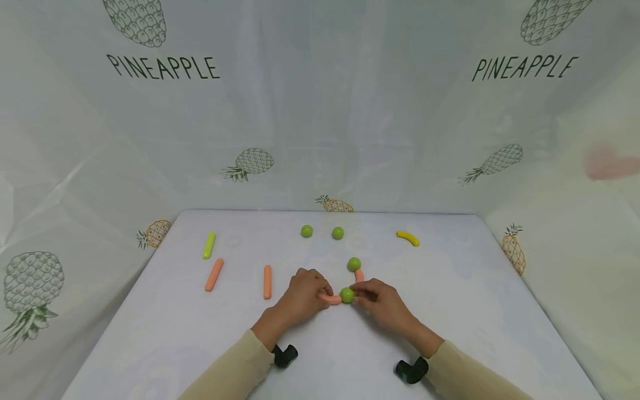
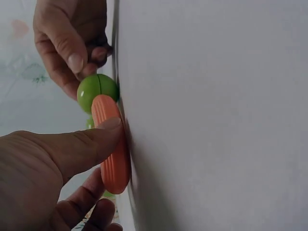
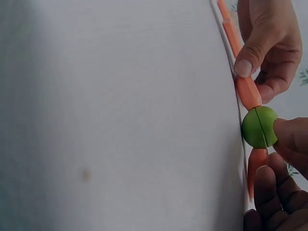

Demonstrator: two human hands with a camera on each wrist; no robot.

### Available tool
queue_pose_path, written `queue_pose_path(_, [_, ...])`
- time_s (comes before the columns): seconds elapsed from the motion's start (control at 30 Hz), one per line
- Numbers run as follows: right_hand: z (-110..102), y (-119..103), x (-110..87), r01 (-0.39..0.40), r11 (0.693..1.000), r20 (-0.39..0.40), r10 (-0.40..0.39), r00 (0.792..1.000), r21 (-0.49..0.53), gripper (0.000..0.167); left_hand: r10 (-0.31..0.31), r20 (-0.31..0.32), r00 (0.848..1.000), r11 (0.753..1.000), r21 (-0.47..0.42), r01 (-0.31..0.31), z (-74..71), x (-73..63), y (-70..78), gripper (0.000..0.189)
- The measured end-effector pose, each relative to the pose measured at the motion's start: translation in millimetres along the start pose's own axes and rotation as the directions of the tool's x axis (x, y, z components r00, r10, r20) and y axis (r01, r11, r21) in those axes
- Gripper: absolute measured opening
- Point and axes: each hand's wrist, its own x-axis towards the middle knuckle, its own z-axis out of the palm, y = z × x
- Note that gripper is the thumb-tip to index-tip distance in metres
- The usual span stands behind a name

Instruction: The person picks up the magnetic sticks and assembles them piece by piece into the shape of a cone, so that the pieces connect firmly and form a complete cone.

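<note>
Left hand [image 1: 304, 294]: narrow grip, thumb and fingers pinching one ridged orange piece [image 2: 116, 166] near the middle of the white table [image 1: 330, 355]
Right hand [image 1: 381, 301]: fingertips close together, holding one green ball [image 1: 347, 295], which sits at the right end of that orange piece and appears to touch it
Green balls: four in all; the held one, a second ball [image 1: 354, 264] just beyond it, and two farther back, a third ball [image 1: 306, 231] and a fourth ball [image 1: 338, 233], side by side with a gap
Orange pieces: four in all; the pinched one, a short visible length [image 1: 359, 275] between the second ball and the right hand, and two straight sticks on the left, one upright in view [image 1: 267, 281], one slanted [image 1: 214, 274]
Yellow-green stick: one [image 1: 209, 245], behind the slanted orange stick
Yellow curved piece: one [image 1: 408, 238], at the back right
Sleeves: two, beige, a black device [image 1: 285, 356] [image 1: 411, 370] near each cuff
</note>
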Motion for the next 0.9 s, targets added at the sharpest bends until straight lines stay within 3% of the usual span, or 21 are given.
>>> queue_pose_path(0.23, [5,-4,0.0,0.017,1.000,0.033,-0.017,0.999,-0.020,0.025,-0.048,-0.029,0.998,0.998,-0.037,0.047,-8.2,-2.3,1.8,0.018])
queue_pose_path(0.37, [8,-5,0.1,0.028,0.999,0.038,-0.027,0.999,-0.032,0.026,-0.087,-0.011,0.996,0.994,-0.069,0.086,-4.0,-2.0,8.7,0.033])
queue_pose_path(0.5, [6,-4,0.1,0.033,0.999,0.032,-0.032,0.999,-0.021,0.026,-0.082,-0.005,0.997,0.992,-0.093,0.081,4.9,1.6,16.6,0.039])
queue_pose_path(0.7, [-8,4,6.7,-0.029,0.998,-0.052,0.032,0.998,0.053,0.024,-0.047,-0.051,0.998,0.998,-0.035,0.045,16.6,10.3,22.6,0.039])
queue_pose_path(0.9, [-24,15,21.6,-0.081,0.997,-0.157,0.080,0.984,0.001,0.026,-0.038,-0.072,0.997,0.999,-0.005,0.037,18.0,13.9,22.5,0.029])
